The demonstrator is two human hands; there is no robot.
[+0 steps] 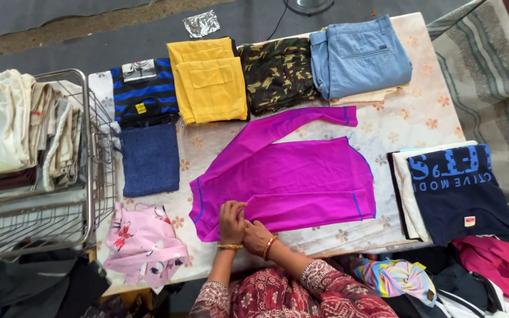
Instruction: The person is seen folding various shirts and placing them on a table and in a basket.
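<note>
At the near edge of the floral-cloth table (pixel 419 112), the left hand (pixel 231 221) and right hand (pixel 257 235) pinch the near sleeve of a magenta long-sleeved shirt (pixel 301 176) spread flat at centre, mid-fold; the far sleeve apparently needs folding next.

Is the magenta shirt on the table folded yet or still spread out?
Partly folded: the magenta shirt lies flat, one sleeve stretched outward, the other folded across its body, where both hands, left hand and right hand, press.

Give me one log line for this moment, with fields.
left hand: on magenta shirt | right hand: on its near sleeve | shirt: flat on table | around: folded clothes
</note>
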